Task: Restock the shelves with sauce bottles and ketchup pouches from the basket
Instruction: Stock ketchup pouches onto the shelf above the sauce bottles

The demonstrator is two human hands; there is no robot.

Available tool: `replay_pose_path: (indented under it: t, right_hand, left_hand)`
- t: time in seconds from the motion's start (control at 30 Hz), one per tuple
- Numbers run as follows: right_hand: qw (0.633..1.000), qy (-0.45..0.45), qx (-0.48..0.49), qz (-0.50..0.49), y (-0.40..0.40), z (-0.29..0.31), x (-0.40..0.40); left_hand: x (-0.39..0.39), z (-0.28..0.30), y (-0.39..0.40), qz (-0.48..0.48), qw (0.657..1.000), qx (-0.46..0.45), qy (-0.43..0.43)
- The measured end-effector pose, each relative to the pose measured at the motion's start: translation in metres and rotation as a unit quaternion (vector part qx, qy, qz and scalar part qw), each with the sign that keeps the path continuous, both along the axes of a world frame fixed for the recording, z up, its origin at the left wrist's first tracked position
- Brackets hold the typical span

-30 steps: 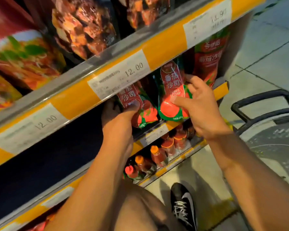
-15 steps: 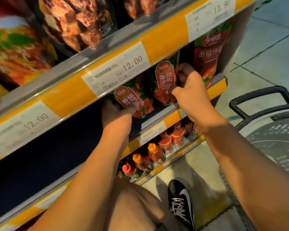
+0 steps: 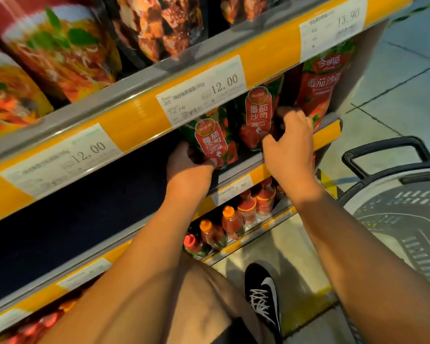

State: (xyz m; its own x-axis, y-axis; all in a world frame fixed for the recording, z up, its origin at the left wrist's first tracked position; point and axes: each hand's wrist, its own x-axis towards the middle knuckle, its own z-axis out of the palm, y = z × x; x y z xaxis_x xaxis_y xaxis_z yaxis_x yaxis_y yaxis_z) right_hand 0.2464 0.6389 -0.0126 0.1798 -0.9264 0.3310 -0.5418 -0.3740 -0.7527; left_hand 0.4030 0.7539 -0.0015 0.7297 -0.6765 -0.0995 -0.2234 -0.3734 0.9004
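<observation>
The head view, the only one, looks down along yellow-edged shelves. The left hand [image 3: 188, 167] reaches into the middle shelf [image 3: 236, 175] and grips the left ketchup pouch [image 3: 212, 142] at its lower left edge, thumb across the bottom of its front and fingers hidden behind it. That pouch stands slightly tilted at the shelf's front. Just beside it on the right stands a second ketchup pouch [image 3: 257, 115], upright and set a little further back. The right hand [image 3: 289, 147] hovers at this pouch's right side with fingers loosely curled and spread; they seem to touch or nearly touch its edge, but no real grip shows, so it appears to hold nothing. A taller red pouch [image 3: 320, 83] stands further right. Sauce bottles [image 3: 233, 224] with orange and red caps line the lower shelf. The basket [image 3: 395, 219] sits on the floor at the right, its black handle raised, and no stock is visible in the part that shows.

The step in hand looks like seating and straightening pouches on the middle shelf. The next move probably calls for squaring the left pouch upright, letting go, then reaching back to the basket.
</observation>
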Motion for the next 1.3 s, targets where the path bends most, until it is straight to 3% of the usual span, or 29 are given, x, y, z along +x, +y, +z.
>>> replay_pose_path:
  t: [0.4, 1.3]
  right_hand:
    - [0.999, 0.020, 0.035, -0.023, -0.017, -0.002, 0.009]
    - [0.990, 0.134, -0.011, -0.028, -0.037, -0.011, 0.024]
  left_hand:
    - [0.003, -0.004, -0.007, -0.017, 0.999, -0.022, -0.020]
    - [-0.001, -0.013, -0.045, -0.034, 0.991, -0.021, -0.128]
